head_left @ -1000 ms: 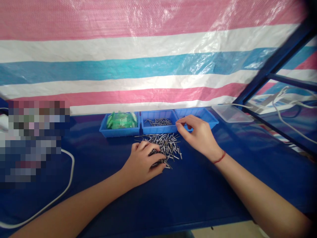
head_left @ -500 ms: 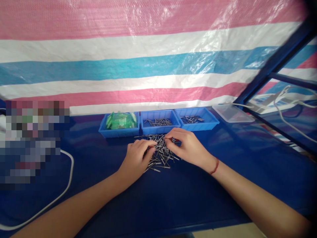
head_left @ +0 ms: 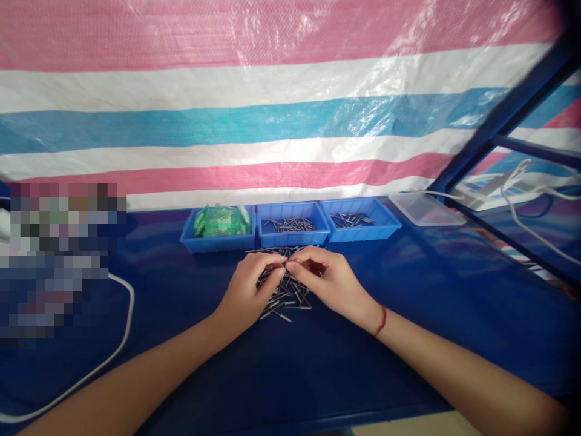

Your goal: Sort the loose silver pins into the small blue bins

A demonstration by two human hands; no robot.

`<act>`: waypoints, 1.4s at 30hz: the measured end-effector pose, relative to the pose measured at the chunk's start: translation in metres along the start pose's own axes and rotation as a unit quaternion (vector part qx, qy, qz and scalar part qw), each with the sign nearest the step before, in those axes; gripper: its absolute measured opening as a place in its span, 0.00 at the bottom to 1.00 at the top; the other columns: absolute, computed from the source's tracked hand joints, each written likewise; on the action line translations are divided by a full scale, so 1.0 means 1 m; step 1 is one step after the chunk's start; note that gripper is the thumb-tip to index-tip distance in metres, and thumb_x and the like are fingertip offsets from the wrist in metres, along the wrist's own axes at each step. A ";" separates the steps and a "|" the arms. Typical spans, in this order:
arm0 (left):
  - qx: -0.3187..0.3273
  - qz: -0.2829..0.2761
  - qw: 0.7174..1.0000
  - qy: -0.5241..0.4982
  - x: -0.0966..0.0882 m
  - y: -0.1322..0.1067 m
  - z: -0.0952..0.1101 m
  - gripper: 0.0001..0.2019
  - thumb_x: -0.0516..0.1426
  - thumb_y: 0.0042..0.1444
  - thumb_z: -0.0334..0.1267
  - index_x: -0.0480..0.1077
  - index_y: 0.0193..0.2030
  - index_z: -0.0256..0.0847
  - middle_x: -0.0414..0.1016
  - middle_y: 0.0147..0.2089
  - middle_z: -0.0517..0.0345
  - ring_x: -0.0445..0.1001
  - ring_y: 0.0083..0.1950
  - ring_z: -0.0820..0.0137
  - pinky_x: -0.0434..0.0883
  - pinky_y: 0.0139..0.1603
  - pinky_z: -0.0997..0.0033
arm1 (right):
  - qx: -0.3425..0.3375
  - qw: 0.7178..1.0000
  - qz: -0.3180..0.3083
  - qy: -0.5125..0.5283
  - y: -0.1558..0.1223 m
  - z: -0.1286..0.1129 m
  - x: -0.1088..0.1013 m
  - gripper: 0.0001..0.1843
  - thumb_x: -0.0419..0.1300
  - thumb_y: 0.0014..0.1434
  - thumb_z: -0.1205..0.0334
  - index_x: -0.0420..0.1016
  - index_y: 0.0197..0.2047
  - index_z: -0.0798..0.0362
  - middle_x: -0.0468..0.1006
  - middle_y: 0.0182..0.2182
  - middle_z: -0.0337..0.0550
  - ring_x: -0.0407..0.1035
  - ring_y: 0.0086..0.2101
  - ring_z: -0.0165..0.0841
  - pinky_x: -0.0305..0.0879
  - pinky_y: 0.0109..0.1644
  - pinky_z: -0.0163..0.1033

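Observation:
A loose pile of metal blind rivets [head_left: 290, 297] lies on the blue table, partly hidden beneath both hands. Over its left side, my left hand [head_left: 252, 284] is closed, thumb and fingers pinched together. My right hand [head_left: 333, 278], with a dark red cord on the wrist, is pinched too. The fingertips of both hands meet above the pile, where a sliver of dark metal shows between them, seemingly a rivet; most of it is covered by the fingers.
Behind the pile stand three blue bins in a row: a left bin [head_left: 218, 244] with green plastic packets, a middle bin [head_left: 295, 237] and a right bin [head_left: 379, 229] holding rivets. A clear plastic lid [head_left: 426, 209] lies rightward. A white cable [head_left: 129, 321] curves at left.
My right hand has moved left and slightly toward me, bringing its fingertips to those of my left hand. The left hand has barely shifted.

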State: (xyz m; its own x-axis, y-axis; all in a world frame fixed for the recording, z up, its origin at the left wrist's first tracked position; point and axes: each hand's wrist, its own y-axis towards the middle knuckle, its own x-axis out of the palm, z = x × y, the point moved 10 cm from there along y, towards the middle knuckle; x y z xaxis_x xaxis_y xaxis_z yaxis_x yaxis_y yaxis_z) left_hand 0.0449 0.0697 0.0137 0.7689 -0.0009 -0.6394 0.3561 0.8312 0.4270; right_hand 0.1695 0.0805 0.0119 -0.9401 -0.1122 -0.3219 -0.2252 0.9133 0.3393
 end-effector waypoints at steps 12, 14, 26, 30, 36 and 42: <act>0.000 0.008 0.999 0.050 -0.003 0.001 0.004 0.06 0.53 0.63 0.38 0.70 0.42 0.43 0.73 0.44 0.54 0.69 0.49 0.65 0.65 0.51 0.62 | -0.011 1.000 0.005 -0.001 0.001 -0.006 -0.007 0.08 0.59 0.58 0.56 0.76 0.33 0.51 0.77 0.30 0.41 0.67 0.27 0.30 0.65 0.30 0.36; -0.007 0.015 0.999 0.045 -0.006 0.001 0.002 0.06 0.52 0.63 0.38 0.70 0.43 0.43 0.72 0.45 0.54 0.69 0.50 0.65 0.65 0.51 0.62 | -0.010 1.000 -0.003 0.000 0.002 -0.005 -0.006 0.08 0.59 0.58 0.57 0.76 0.34 0.51 0.77 0.31 0.41 0.68 0.27 0.30 0.65 0.31 0.37; 0.000 0.028 0.999 0.023 -0.009 -0.001 0.005 0.07 0.51 0.63 0.38 0.69 0.43 0.43 0.73 0.44 0.53 0.70 0.49 0.65 0.65 0.51 0.63 | -0.045 0.997 -0.035 -0.054 0.003 -0.011 -0.003 0.07 0.59 0.58 0.58 0.75 0.32 0.52 0.74 0.28 0.40 0.64 0.26 0.29 0.61 0.29 0.35; 0.002 0.000 0.998 0.060 -0.003 -0.002 0.007 0.08 0.52 0.63 0.39 0.69 0.47 0.44 0.73 0.47 0.54 0.68 0.52 0.64 0.62 0.53 0.60 | 0.021 0.993 0.113 0.030 0.013 0.012 -0.049 0.09 0.61 0.56 0.56 0.74 0.30 0.53 0.69 0.22 0.36 0.61 0.22 0.27 0.58 0.27 0.35; 0.039 -0.064 0.988 0.136 0.013 -0.004 0.016 0.09 0.52 0.63 0.39 0.73 0.44 0.47 0.74 0.48 0.57 0.66 0.53 0.63 0.57 0.51 0.58 | 0.123 0.910 0.280 0.279 0.017 0.054 -0.105 0.11 0.64 0.53 0.54 0.74 0.32 0.55 0.64 0.22 0.33 0.55 0.18 0.22 0.53 0.20 0.31; 0.042 -0.092 0.977 0.189 0.021 -0.006 0.017 0.10 0.52 0.63 0.41 0.74 0.45 0.47 0.74 0.49 0.55 0.63 0.54 0.60 0.56 0.48 0.56 | 0.150 0.921 0.217 0.286 0.017 0.054 -0.088 0.12 0.61 0.54 0.53 0.74 0.31 0.55 0.66 0.24 0.35 0.57 0.18 0.23 0.53 0.19 0.32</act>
State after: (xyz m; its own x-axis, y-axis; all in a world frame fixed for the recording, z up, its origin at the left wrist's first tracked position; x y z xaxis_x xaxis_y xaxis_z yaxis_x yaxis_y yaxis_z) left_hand 0.0678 0.0550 0.0081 0.4427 0.0717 -0.8938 0.5252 0.7872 0.3233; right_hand 0.2618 0.1275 -0.0019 -0.9251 0.1797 0.3344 0.2044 0.9781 0.0397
